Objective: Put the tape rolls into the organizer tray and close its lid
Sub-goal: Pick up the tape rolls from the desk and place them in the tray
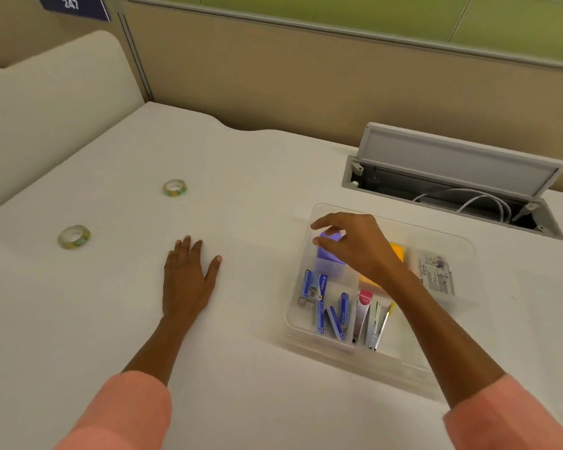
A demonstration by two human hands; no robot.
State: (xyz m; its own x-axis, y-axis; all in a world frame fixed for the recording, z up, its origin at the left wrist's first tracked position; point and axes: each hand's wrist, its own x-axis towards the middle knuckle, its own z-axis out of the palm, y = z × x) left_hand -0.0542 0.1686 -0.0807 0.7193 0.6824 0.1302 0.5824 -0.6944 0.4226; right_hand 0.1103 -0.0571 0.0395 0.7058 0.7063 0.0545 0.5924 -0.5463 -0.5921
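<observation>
Two clear tape rolls with green and yellow cores lie on the white desk: one tape roll (74,236) at the left, the other tape roll (174,188) farther back. A clear plastic organizer tray (298,323) sits to the right, holding blue staple boxes, a stapler, sticky notes and a printed packet. My right hand (351,245) hovers over the tray's back left part, fingers curled and apart, with nothing in them. My left hand (189,274) rests flat on the desk, between the tray and the rolls. I cannot make out the tray's lid.
A grey cable hatch (462,164) stands open in the desk behind the tray, with white cables inside. A beige partition (306,76) runs along the back edge. A white rounded divider (56,92) rises at the left.
</observation>
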